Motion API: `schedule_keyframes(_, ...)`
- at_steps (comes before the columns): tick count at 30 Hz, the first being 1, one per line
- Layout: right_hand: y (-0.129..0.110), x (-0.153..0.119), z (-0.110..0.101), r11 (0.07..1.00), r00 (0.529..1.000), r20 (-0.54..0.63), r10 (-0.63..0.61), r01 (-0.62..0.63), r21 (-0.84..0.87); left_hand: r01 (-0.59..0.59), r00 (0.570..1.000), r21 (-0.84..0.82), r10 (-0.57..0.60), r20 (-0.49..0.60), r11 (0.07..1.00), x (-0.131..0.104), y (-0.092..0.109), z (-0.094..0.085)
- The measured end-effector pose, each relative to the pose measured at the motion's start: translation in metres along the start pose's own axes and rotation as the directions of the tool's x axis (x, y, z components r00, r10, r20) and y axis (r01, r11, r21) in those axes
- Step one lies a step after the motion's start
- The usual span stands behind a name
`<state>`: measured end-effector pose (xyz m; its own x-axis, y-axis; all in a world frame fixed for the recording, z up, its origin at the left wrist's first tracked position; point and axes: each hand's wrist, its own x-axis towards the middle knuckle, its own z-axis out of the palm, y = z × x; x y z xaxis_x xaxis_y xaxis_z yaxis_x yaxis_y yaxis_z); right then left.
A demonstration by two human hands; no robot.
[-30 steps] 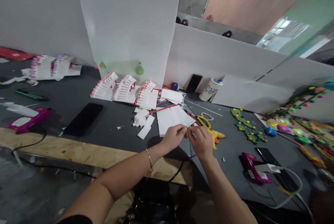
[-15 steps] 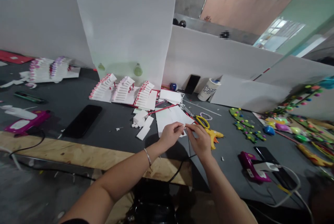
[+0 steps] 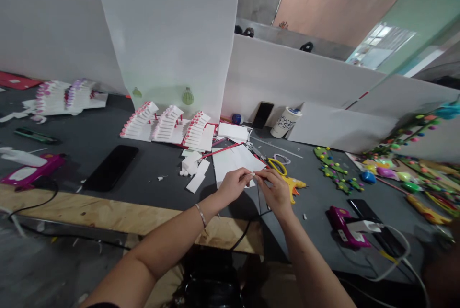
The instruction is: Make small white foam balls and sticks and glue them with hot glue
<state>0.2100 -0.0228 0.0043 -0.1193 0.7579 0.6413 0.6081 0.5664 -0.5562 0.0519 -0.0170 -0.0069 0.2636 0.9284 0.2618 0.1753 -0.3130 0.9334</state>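
White scrap (image 3: 253, 174) sits between the fingertips of both hands, showing more plainly than a second ago, when the fingers mostly hid it. The left hand (image 3: 233, 185) pinches it from nine o'clock, the right hand (image 3: 275, 189) from three; neither has let go, so the piece seems to be worked in the air rather than set down (its exact shape is too small to tell). Around it, a white sheet (image 3: 230, 160) lies towards eleven o'clock, a yellow glue gun (image 3: 293, 184) just past the right hand at three, and red-tipped rows (image 3: 168, 123) stand unmoved at ten.
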Motion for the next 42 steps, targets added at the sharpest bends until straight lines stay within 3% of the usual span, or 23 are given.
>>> schedule_keyframes(13, 0.005, 0.0, 0.001, 0.98, 0.987, 0.057, 0.152, -0.158, 0.12, -0.015, 1.0, -0.018, 0.016, 0.025, 1.0, 0.002, 0.002, -0.002)
schedule_keyframes(22, 0.011, -0.001, 0.001, 0.963, 0.981, 0.108, 0.161, -0.18, 0.2, -0.062, 0.998, 0.027, 0.062, -0.009, 0.998, 0.001, 0.002, -0.001)
schedule_keyframes(29, 0.001, -0.001, 0.005, 0.994, 0.996, -0.01, 0.084, -0.083, 0.065, -0.006, 0.991, 0.122, 0.022, -0.131, 0.993, -0.004, 0.002, 0.001)
schedule_keyframes(35, -0.004, -0.004, 0.009, 0.991, 0.988, -0.134, -0.073, 0.058, -0.117, -0.055, 0.993, 0.082, 0.063, -0.1, 0.995, -0.006, 0.004, 0.006)
schedule_keyframes(42, -0.002, -0.007, 0.008, 0.949, 0.968, -0.108, -0.225, 0.192, -0.251, -0.034, 0.996, -0.007, 0.033, -0.077, 0.999, -0.007, 0.002, 0.008)
